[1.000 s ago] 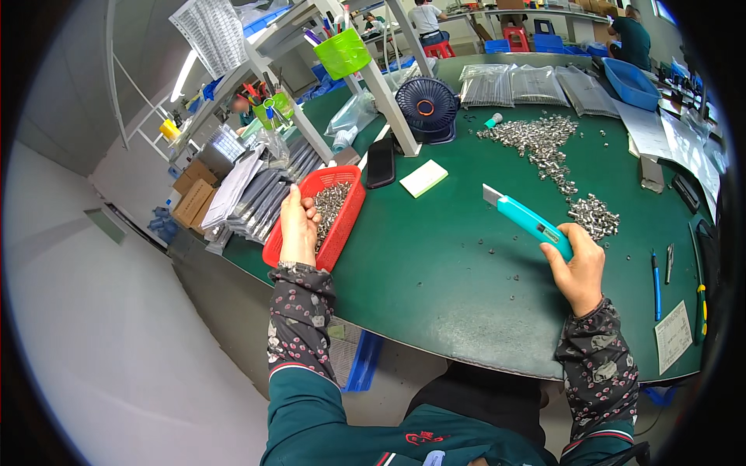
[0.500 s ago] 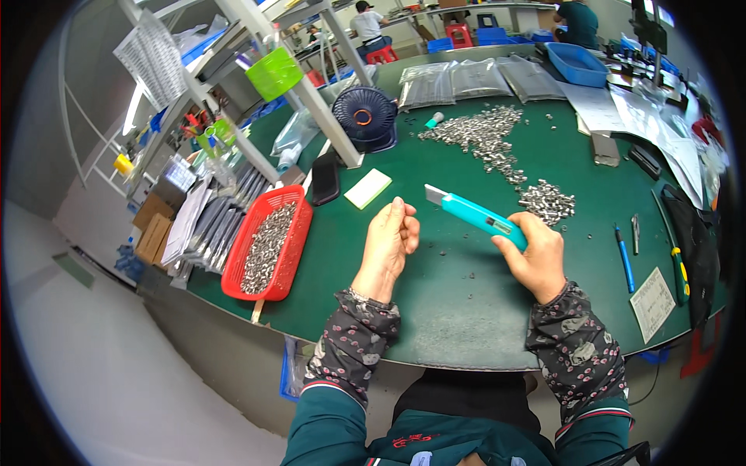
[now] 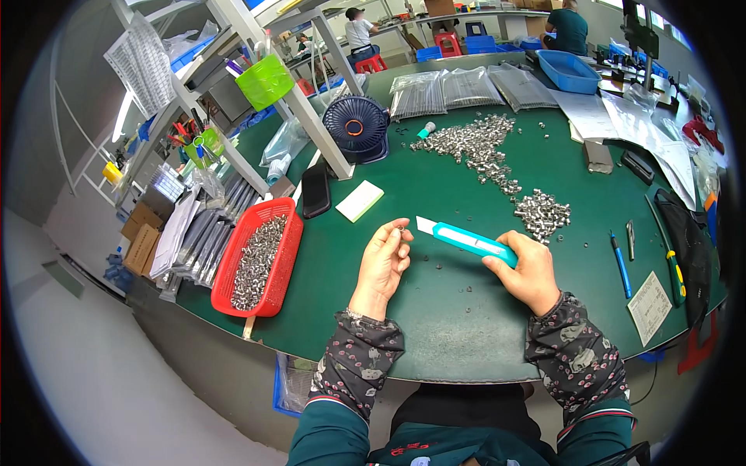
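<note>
Above the counter [image 3: 466, 342], my right grip [image 3: 530, 272] is wrapped around, and my left grip [image 3: 384, 260] faces, the knife [image 3: 466, 239], long axis pointing left. Just left of the knife's tip, the nearer left grip pinches a metal part [image 3: 401, 228].

1. Two hands [image 3: 379, 266] [image 3: 530, 272] are showing near.
2. One knife [image 3: 470, 241] is showing near.
3. One red basket [image 3: 283, 268] is sitting left.
4. One black phone [image 3: 315, 189] is lying left.
5. One fan [image 3: 355, 124] is standing far.

Pic fairly bright, w/ tube light [image 3: 122, 116] glowing upper L, window [image 3: 660, 22] upper R, glints on plastic bags [image 3: 470, 87], knife [image 3: 475, 244] reasonably crisp, bkgd softer, fisheye bending edges, corners blk.
</note>
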`<state>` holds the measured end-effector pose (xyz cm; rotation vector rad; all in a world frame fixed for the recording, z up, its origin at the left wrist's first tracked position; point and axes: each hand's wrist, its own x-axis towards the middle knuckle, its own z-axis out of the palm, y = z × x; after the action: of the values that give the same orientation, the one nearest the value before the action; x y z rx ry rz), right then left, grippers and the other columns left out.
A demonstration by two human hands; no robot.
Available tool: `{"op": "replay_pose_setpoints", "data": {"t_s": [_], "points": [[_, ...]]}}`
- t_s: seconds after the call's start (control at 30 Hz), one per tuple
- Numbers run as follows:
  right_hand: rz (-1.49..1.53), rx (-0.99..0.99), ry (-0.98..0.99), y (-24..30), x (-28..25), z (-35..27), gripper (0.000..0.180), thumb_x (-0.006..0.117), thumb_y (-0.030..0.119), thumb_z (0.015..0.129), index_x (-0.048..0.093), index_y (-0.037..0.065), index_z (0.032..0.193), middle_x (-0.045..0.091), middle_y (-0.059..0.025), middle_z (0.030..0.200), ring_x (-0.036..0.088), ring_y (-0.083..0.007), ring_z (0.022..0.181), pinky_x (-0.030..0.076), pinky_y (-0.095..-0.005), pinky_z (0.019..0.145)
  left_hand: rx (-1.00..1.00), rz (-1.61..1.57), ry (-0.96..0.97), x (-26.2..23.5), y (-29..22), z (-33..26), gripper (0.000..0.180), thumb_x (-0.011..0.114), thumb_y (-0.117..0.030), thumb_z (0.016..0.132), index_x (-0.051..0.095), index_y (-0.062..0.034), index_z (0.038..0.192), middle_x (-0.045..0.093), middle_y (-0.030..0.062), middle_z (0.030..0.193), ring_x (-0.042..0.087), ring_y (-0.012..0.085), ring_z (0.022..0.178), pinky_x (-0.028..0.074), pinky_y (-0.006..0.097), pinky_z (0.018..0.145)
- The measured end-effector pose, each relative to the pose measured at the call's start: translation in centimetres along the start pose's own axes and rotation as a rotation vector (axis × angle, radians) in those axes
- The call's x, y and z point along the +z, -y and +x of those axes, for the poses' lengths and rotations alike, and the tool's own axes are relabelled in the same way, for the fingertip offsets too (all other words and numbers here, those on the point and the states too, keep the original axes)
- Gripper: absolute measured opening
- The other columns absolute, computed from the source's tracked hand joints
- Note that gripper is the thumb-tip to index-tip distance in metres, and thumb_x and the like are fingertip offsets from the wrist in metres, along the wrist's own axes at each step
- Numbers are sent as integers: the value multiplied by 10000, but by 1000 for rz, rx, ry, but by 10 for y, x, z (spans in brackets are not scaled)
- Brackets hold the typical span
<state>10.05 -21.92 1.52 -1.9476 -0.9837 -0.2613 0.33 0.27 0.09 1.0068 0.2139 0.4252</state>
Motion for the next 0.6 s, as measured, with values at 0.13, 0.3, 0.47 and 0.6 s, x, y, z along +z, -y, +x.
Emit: {"op": "replay_pose_setpoints", "data": {"t_s": [0.13, 0.3, 0.47, 0.6], "points": [[21, 12, 38, 2, 1, 0, 267, 675, 262, 686, 571, 39, 792, 575, -115, 701, 565, -288, 601, 434, -371, 533, 2, 14, -18, -2, -2, 0, 174, 494, -152, 890, 520, -60, 1035, 520, 15, 797, 439, 53, 592, 343, 157, 435], [24, 33, 65, 3, 0, 0, 273, 674, 266, 686, 576, 38, 798, 574, -117, 700, 568, -295, 615, 436, -373, 543, 1, 15, -29, 1, -2, 0, 152, 500, -180, 890, 526, -60, 980, 518, 13, 773, 431, 56, 574, 337, 161, 432], [20, 45, 89, 4, 0, 0, 281, 675, 275, 685, 581, 37, 801, 580, -121, 701, 572, -296, 619, 438, -372, 545, -30, -38, -25, 0, -1, 0, 185, 502, -235, 891, 541, -55, 911, 494, 0, 720, 408, 61, 551, 314, 175, 425], [54, 25, 130, 3, 0, 0, 289, 675, 284, 684, 585, 36, 802, 590, -129, 710, 580, -298, 629, 445, -370, 554, -36, -57, 0, -5, 2, 2, 190, 502, -232, 888, 547, -49, 916, 500, 2, 720, 404, 71, 554, 307, 177, 424]]}}
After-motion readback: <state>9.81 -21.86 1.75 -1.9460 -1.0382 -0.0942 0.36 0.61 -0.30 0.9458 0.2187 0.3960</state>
